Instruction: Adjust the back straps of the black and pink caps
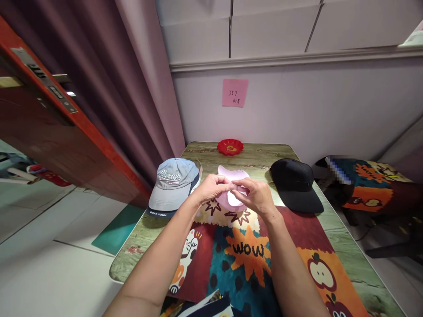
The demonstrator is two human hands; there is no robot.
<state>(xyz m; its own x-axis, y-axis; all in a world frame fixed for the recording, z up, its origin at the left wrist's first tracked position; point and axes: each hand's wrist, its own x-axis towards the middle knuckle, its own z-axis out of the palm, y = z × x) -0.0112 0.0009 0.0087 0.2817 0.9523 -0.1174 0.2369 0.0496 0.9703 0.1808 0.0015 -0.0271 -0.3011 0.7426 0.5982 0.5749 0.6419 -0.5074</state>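
Note:
A pink cap [229, 173] lies in the middle of the table, partly covered by my hands; small dark marks show on its far part. My left hand [213, 190] pinches at its near side, thumb and fingers together. Facing it, my right hand [256, 196] also pinches there, and the fingertips of both hands nearly meet. What exactly lies between the fingertips is too small to make out. Left of my hands sits a grey-blue cap [175, 185] with white lettering and a dark brim edge. To the right rests a black cap [294, 185].
A red scalloped dish [230, 147] stands near the back of the wood-patterned table [132, 259]. A colourful mat [241, 268] covers its front. A pink note [235, 93] is on the wall. Left are a curtain [139, 88] and a red-edged door [89, 127]; right is another covered table [373, 185].

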